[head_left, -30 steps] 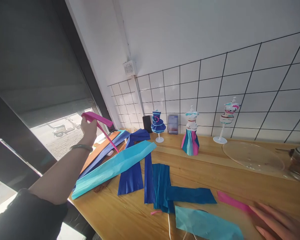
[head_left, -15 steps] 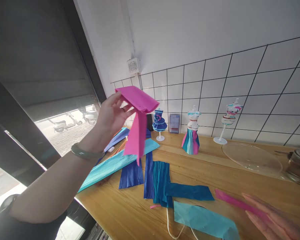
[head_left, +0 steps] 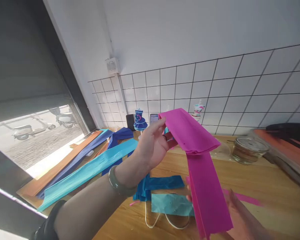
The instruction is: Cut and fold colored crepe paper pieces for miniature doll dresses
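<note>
The left hand (head_left: 152, 146) pinches the folded top of a pink crepe strip (head_left: 192, 133) between thumb and fingers, holding it up above the bench (head_left: 252, 180), so that the loose tail hangs down from the fold. The right hand (head_left: 242, 220) is open, palm up, just under and behind the tail's lower end; whether it touches the paper I cannot tell. The step in hand looks like bringing the pink strip over to be opened out or taken in both hands; the next move would call for the right hand to catch the hanging end without creasing or tearing the thin paper. Below the strip lie a teal piece (head_left: 170, 203) and a white cord (head_left: 150, 220); left of it, a long turquoise strip (head_left: 90, 171); right of it, a glass jar (head_left: 247, 150).
</note>
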Demonstrator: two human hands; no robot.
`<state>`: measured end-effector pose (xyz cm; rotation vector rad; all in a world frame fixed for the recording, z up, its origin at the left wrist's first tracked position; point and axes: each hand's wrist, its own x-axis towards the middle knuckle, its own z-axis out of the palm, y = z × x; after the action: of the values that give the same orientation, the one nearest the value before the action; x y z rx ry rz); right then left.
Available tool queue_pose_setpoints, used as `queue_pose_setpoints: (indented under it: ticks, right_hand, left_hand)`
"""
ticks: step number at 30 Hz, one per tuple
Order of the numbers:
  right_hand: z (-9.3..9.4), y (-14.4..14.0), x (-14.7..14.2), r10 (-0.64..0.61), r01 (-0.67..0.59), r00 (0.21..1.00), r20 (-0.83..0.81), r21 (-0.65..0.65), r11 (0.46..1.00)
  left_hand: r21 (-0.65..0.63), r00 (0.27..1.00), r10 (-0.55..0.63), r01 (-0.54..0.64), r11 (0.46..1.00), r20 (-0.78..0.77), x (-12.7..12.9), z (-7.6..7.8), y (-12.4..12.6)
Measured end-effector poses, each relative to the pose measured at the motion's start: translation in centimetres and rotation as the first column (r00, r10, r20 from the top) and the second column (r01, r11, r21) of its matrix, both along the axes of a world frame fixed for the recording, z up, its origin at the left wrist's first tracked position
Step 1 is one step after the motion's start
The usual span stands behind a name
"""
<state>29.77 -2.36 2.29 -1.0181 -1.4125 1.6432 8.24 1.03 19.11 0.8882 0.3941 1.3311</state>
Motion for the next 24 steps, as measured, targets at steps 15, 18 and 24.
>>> queue_pose_setpoints:
  ticks: [15, 18, 24]
  right_hand:
    - [1.6, -0.7, -0.5, -0.041, 0.032, 0.996, -0.077, -0.111, 0.993]
    - [1.0, -1.0, -1.0, 0.026, -0.027, 0.999, -0.018, -0.045, 0.999]
    - [1.0, -1.0, -1.3, 0.179, -0.187, 0.974, 0.137, 0.043, 0.982]
  left_hand:
    - [-0.062, 0.938, 0.320, -0.330, 0.942, -0.132, -5.8, -6.6, -1.6]
    - [-0.154, 0.886, 0.433, -0.457, 0.876, -0.167, -7.9, -8.7, -3.4]
    - [-0.415, 0.763, 0.575, -0.645, 0.642, -0.296, -12.0, -10.7, -5.5]
